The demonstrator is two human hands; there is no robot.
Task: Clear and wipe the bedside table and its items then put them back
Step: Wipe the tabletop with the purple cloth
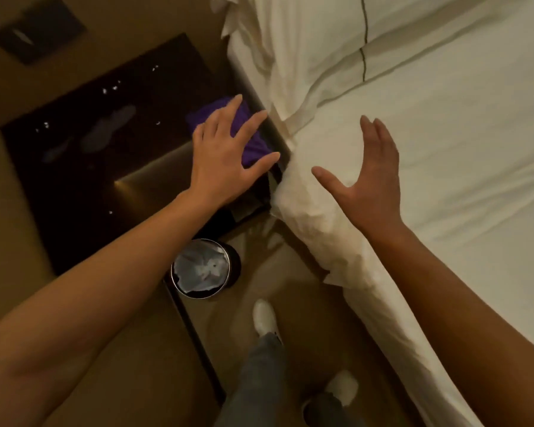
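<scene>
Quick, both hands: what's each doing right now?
Left hand: open, fingers spread, pressing purple cloth on bedside table.
Right hand: open, empty.

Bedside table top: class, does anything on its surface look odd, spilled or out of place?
Yes. Pale smeared patches streak the dark table top left of the purple cloth under the left hand; they look like wet wipe marks or residue.
</scene>
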